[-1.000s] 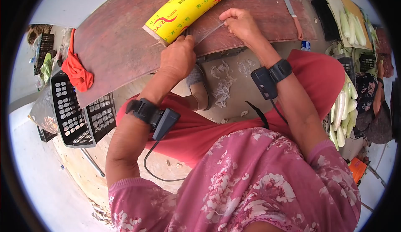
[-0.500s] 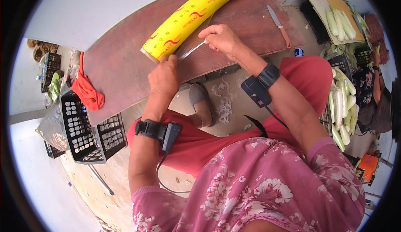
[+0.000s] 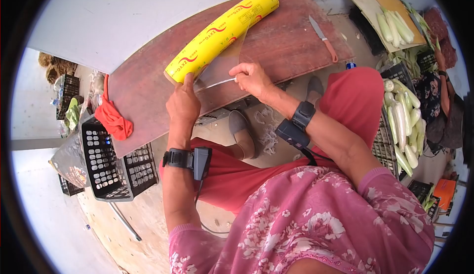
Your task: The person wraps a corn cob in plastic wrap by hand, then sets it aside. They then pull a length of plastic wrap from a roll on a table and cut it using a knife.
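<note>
A yellow roll of cling film (image 3: pixel 224 32) with red lettering lies diagonally on the reddish-brown table (image 3: pixel 281 47). Transparent film (image 3: pixel 224 59) comes off it toward me, its edge bunched into a whitish strand between my hands. At the roll's near left end, my left hand (image 3: pixel 183 101) is closed on the film edge, thumb up by the roll. My right hand (image 3: pixel 253 81) pinches the strand's other end, just above the table's front edge, index finger reaching left. A knife (image 3: pixel 323 39) with an orange-brown handle rests on the table to the right, apart from both hands.
Left of the table stand a red cloth (image 3: pixel 114 118) at its corner and a black crate (image 3: pixel 101 160). At right, a crate of pale green long vegetables (image 3: pixel 405 121) sits beside my knee; more lie on a board (image 3: pixel 395 27). Another person's arm (image 3: pixel 442 86) shows far right.
Both hands have come lower and slightly left in view, and more film is stretched out from the roll. The roll looks turned, its printing shifted. The view has tilted a little.
</note>
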The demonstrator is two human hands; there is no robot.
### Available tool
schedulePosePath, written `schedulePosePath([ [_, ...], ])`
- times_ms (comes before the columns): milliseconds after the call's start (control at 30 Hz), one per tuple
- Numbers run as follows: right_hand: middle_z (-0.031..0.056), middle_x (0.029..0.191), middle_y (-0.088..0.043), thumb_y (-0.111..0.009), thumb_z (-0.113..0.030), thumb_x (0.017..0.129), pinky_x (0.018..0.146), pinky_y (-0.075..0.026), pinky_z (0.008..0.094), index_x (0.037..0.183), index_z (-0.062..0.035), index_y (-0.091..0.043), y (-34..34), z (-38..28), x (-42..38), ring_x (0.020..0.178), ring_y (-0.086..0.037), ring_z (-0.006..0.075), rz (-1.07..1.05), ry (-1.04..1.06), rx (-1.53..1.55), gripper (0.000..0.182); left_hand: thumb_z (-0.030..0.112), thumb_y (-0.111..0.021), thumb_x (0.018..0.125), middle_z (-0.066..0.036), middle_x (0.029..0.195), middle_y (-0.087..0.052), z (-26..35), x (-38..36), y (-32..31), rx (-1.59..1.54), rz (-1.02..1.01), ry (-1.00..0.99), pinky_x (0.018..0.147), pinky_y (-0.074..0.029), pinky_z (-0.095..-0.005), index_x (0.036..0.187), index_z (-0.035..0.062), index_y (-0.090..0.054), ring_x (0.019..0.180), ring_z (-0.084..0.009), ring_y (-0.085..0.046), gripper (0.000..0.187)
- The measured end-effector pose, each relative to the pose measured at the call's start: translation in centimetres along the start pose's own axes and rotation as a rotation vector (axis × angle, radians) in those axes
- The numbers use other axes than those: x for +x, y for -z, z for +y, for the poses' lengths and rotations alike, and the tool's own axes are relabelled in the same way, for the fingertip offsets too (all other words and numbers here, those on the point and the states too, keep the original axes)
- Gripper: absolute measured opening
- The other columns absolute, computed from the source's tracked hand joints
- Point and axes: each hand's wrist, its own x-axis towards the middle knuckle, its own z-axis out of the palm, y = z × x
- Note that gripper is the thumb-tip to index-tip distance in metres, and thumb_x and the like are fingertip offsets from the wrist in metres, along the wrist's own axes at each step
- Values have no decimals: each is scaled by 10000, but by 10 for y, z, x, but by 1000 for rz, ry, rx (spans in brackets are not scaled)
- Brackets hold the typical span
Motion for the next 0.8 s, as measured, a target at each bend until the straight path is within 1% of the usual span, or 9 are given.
schedulePosePath([
  [100, 77, 673, -616, -476, -34, 782, 519, -460, 276, 901, 6, -660, 3, 9, -5, 537, -540, 111, 16, -25, 18, 222, 63, -457, 781, -190, 991, -620, 2, -6, -1, -12, -34, -7, 700, -493, -451, 1184, 163, -481, 871, -365, -613, 417],
  [200, 82, 653, -616, -475, -34, 785, 523, -465, 282, 890, 6, -661, 11, 20, -10, 533, -550, 116, 4, 62, -104, 217, 59, -448, 789, -185, 977, -622, 2, -14, -13, 0, -159, -90, 708, -490, -458, 1106, 132, -495, 884, -371, -607, 329],
  [300, 84, 629, -612, -476, -39, 789, 525, -469, 286, 894, 8, -661, 18, 25, -13, 528, -565, 132, -34, -25, -165, 218, 87, -485, 815, -172, 973, -613, 7, -20, -20, 65, -282, -100, 702, -498, -454, 1039, 115, -486, 878, -356, -617, 226],
  [333, 87, 616, -610, -477, -46, 789, 529, -474, 288, 894, 8, -662, 19, 24, -14, 526, -577, 144, -53, -30, -175, 219, 78, -499, 801, -172, 946, -617, 10, -23, -20, 69, -285, -89, 707, -498, -452, 1013, 102, -496, 871, -355, -618, 213],
  [433, 93, 615, -611, -481, -48, 788, 527, -474, 291, 887, 7, -664, 20, 25, -18, 524, -575, 146, -76, -46, -229, 216, 74, -499, 796, -176, 944, -609, 4, -29, -24, 23, -187, -141, 705, -500, -448, 963, 91, -531, 862, -360, -617, 172],
  [567, 79, 662, -605, -504, -20, 768, 534, -464, 285, 901, 11, -614, 24, 28, -19, 530, -570, 138, -152, -55, -190, 175, 65, -498, 783, -178, 951, -587, 2, -36, -27, 54, -115, -142, 666, -498, -451, 891, 86, -563, 819, -362, -618, 127],
  [600, 83, 696, -607, -522, -15, 754, 544, -467, 282, 917, 8, -575, 24, 31, -17, 540, -581, 143, -148, -42, -154, 174, 61, -491, 778, -176, 949, -583, 3, -38, -28, 75, -94, -129, 658, -491, -458, 869, 90, -563, 813, -364, -614, 120],
  [700, 100, 712, -615, -539, -18, 743, 540, -474, 289, 915, 5, -559, 22, 39, -18, 546, -594, 160, -30, -50, -212, 174, 62, -491, 775, -147, 914, -566, 3, -45, -33, 107, -15, -150, 618, -489, -451, 848, 94, -549, 771, -353, -613, 99],
  [800, 111, 677, -614, -550, -20, 736, 522, -482, 309, 892, 4, -545, 19, 36, -23, 534, -607, 179, 30, -33, -244, 158, 70, -500, 775, -141, 893, -564, 3, -52, -41, 112, 17, -185, 603, -495, -442, 844, 85, -538, 740, -342, -617, 80],
])
